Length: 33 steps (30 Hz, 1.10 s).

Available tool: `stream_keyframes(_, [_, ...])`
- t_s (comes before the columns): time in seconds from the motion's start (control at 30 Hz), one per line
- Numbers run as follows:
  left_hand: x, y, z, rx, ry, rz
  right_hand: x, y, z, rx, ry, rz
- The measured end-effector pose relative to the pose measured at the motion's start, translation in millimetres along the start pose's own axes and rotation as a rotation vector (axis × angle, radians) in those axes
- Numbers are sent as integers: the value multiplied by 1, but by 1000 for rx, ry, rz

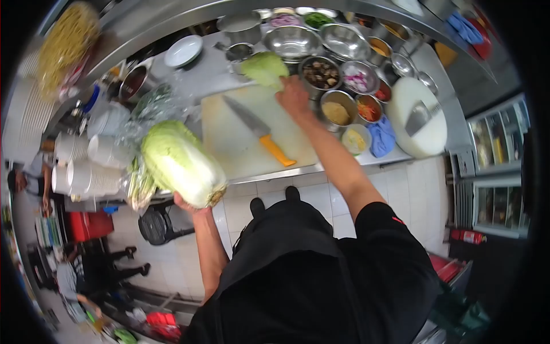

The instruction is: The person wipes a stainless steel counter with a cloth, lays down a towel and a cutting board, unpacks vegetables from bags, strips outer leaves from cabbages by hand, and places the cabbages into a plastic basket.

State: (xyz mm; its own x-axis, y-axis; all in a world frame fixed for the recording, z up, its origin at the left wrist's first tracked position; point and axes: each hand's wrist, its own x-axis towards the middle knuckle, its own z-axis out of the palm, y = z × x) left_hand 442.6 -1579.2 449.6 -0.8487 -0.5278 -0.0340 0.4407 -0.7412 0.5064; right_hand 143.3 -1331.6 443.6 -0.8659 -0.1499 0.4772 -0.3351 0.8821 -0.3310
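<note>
A whole napa cabbage (180, 163) rests in my left hand (192, 205), which is closed under its root end. My fingers there are mostly hidden by the cabbage. At the far edge of the cutting board (229, 155), my right hand (294, 97) has its fingers closed at the edge of a loose cabbage leaf (264, 69). Between my hands a knife (252, 123) with a yellow handle lies flat on the board, its blade pointing away to the left.
Several metal bowls of chopped ingredients (338, 109) stand right of the board. Beyond them are a blue cloth (382, 137) and a round white block (417, 123) with a cleaver (421, 119). Stacked white containers (91, 172) sit left. Two people are at far left.
</note>
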Motion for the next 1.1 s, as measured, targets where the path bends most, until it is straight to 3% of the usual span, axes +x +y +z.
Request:
stream_keyframes(0.03, [1, 1, -3, -1, 27, 26, 13, 10, 27, -111, 27, -64])
stream_keyframes(0.1, [3, 1, -7, 12, 52, 83, 21, -25, -2, -112, -32, -30])
stream_keyframes(0.13, [2, 1, -1, 79, 37, 98, 19, -36, -1, 3, -14, -147])
stream_keyframes(0.2, [6, 1, 17, 100, 28, 155, -13, -77, -6, 580, -302, -93])
stream_keyframes(0.27, [27, 4, 40, 122, -13, 189, -56, -131, -56, 1118, -813, 83])
stream_keyframes(0.33, [52, 9, 62, 171, -209, 224, -88, -181, -105, 1586, -751, 108])
stream_keyframes(0.37, [61, 15, 67, 173, -216, 217, -77, -191, -125, 1588, -740, 111])
stream_keyframes(0.43, [70, 22, 75, 394, -325, 10, -61, -196, -159, 1560, -728, 65])
stream_keyframes(0.47, [68, 23, 85, 459, -228, -53, -59, -193, -158, 1550, -705, 48])
stream_keyframes(0.53, [62, 16, 95, 302, -395, -22, -61, -188, -138, 1242, -377, -63])
stream_keyframes(0.57, [54, 11, 94, 250, -415, -36, -63, -187, -122, 1244, -370, -59])
stream_keyframes(0.63, [70, -16, 40, 335, -155, -131, -81, -185, -91, 936, -97, -161])
stream_keyframes(0.67, [67, -24, 36, 283, -17, -175, -88, -186, -87, 882, -84, -170])
stream_keyframes(0.83, [60, -29, 37, 116, -199, -191, -106, -165, -79, 1027, -163, 43])
stream_keyframes(0.9, [62, -28, 38, 94, -283, -216, -106, -157, -75, 987, -365, 151])
stream_keyframes(0.93, [63, -25, 38, 92, -287, -222, -106, -160, -82, 983, -359, 155])
stream_keyframes(1.0, [70, -19, 39, 134, -400, -276, -104, -171, -107, 1285, -436, 100])
stream_keyframes(1.1, [84, -10, 44, 176, -501, -294, -102, -178, -120, 1262, -229, 29])
